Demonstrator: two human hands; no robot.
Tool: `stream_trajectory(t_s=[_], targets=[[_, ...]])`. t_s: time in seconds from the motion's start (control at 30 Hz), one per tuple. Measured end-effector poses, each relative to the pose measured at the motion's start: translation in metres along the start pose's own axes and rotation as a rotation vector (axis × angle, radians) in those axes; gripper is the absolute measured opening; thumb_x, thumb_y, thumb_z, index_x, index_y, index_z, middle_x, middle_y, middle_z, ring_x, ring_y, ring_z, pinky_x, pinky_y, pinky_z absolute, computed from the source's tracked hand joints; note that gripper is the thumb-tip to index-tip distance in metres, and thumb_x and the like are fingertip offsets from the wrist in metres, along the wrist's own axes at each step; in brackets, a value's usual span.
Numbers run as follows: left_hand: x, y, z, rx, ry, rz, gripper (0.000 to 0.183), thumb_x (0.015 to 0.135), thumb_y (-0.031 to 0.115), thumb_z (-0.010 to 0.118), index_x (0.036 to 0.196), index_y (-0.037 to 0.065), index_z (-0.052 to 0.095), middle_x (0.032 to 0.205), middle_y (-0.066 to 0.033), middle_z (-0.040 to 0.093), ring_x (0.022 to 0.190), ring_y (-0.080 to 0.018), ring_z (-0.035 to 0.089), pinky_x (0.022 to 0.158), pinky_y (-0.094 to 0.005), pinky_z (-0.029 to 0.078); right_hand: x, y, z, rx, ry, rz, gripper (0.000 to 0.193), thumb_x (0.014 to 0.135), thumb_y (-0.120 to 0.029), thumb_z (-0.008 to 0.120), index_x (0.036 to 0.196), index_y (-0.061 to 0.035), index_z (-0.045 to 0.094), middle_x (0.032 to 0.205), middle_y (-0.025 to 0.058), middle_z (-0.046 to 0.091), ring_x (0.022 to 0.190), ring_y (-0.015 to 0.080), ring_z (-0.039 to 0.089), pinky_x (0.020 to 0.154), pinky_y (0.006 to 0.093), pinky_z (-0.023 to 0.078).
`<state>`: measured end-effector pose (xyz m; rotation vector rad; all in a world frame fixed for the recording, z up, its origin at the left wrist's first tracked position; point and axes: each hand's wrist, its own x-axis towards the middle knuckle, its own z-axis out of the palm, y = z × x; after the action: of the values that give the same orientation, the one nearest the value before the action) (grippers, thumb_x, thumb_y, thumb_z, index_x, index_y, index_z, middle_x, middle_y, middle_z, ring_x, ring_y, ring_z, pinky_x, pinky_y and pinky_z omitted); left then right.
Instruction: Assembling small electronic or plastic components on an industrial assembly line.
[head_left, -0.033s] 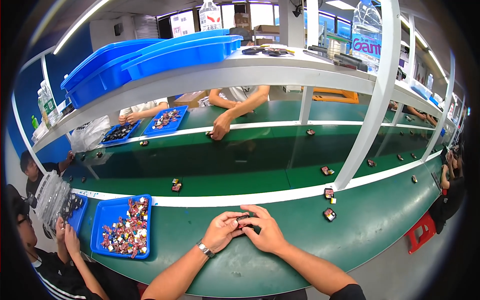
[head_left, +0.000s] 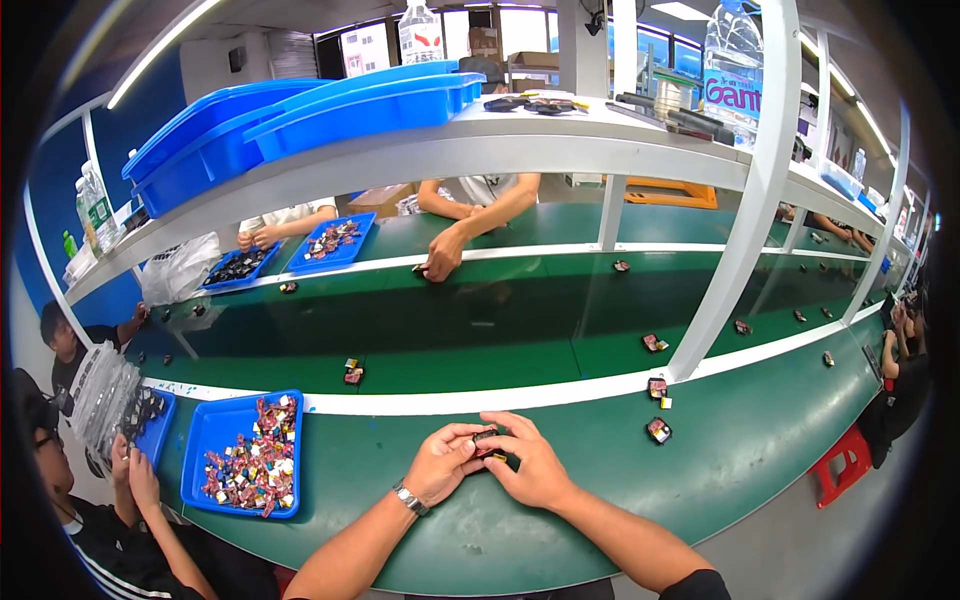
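Over the near green worktop, my left hand [head_left: 444,464] and my right hand [head_left: 535,468] meet around a small black part [head_left: 485,437] with reddish and yellow bits. The fingers of both hands are closed on it and cover most of it, so its exact kind cannot be made out. A metal-banded watch [head_left: 410,497] is on my left wrist. To the left of my hands is a blue tray [head_left: 190,460] heaped with small red, white and yellow pieces. Similar small black-and-red parts [head_left: 658,430] lie on the worktop to the right.
A white rail [head_left: 440,402] divides my worktop from the green belt [head_left: 480,350], where scattered parts lie. A white post [head_left: 735,200] and an overhead shelf [head_left: 560,155] with blue trays [head_left: 365,110] stand ahead. Co-workers' hands [head_left: 445,252] are across the belt and at the left.
The small black part has shifted slightly between my fingers, and a yellow bit shows more below it. Both hands stay in nearly the same place.
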<state>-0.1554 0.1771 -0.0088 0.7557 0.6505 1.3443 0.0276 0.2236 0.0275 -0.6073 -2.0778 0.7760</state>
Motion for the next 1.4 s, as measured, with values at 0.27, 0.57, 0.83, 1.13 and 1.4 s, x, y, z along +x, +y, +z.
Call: stream_trajectory(t_s=[0.27, 0.57, 0.83, 1.13, 1.4], targets=[[-0.003, 0.001, 0.001, 0.026, 0.012, -0.007, 0.028, 0.098, 0.011, 0.057, 0.123, 0.001, 0.053, 0.118, -0.0106, 0.063, 0.111, -0.0198, 0.062, 0.097, -0.0396, 0.052, 0.004, -0.002, -0.001, -0.141, 0.115, -0.137, 0.020, 0.076, 0.001, 0.070, 0.095, -0.0061, 0.068, 0.108, 0.0090, 0.064, 0.099, 0.0272, 0.061, 0.080, 0.0348, 0.053], [-0.003, 0.003, 0.004, 0.025, 0.056, -0.040, 0.028, 0.096, 0.014, 0.061, 0.121, 0.003, 0.054, 0.115, -0.0082, 0.064, 0.107, -0.0181, 0.063, 0.093, -0.0372, 0.053, 0.008, -0.004, -0.008, -0.213, 0.053, -0.174, 0.021, 0.073, 0.000, 0.072, 0.092, -0.0070, 0.067, 0.099, 0.0063, 0.062, 0.089, 0.0242, 0.063, 0.071, 0.0327, 0.054], [0.000, 0.000, 0.005, 0.059, 0.063, -0.057, 0.027, 0.096, 0.012, 0.061, 0.121, 0.003, 0.054, 0.113, -0.0071, 0.064, 0.106, -0.0172, 0.063, 0.092, -0.0366, 0.053, 0.010, -0.001, -0.008, -0.367, 0.050, -0.285, 0.024, 0.069, -0.003, 0.073, 0.091, -0.0061, 0.064, 0.098, 0.0066, 0.061, 0.087, 0.0246, 0.062, 0.071, 0.0342, 0.054], [-0.002, 0.001, 0.008, 0.077, 0.086, -0.048, 0.024, 0.099, 0.009, 0.054, 0.122, 0.001, 0.054, 0.116, -0.0082, 0.063, 0.105, -0.0165, 0.063, 0.092, -0.0344, 0.054, 0.007, -0.007, -0.008, -0.529, 0.049, -0.392, 0.017, 0.073, -0.005, 0.068, 0.089, -0.0036, 0.062, 0.093, 0.0053, 0.059, 0.083, 0.0219, 0.059, 0.073, 0.0347, 0.052], [-0.001, -0.001, 0.006, 0.084, 0.089, -0.043, 0.025, 0.099, 0.008, 0.054, 0.122, 0.001, 0.054, 0.117, -0.0085, 0.063, 0.106, -0.0164, 0.062, 0.093, -0.0345, 0.054, 0.006, -0.004, 0.000, -0.463, 0.118, -0.294, 0.018, 0.071, -0.003, 0.073, 0.088, -0.0038, 0.066, 0.093, 0.0066, 0.061, 0.084, 0.0242, 0.061, 0.070, 0.0328, 0.053]])
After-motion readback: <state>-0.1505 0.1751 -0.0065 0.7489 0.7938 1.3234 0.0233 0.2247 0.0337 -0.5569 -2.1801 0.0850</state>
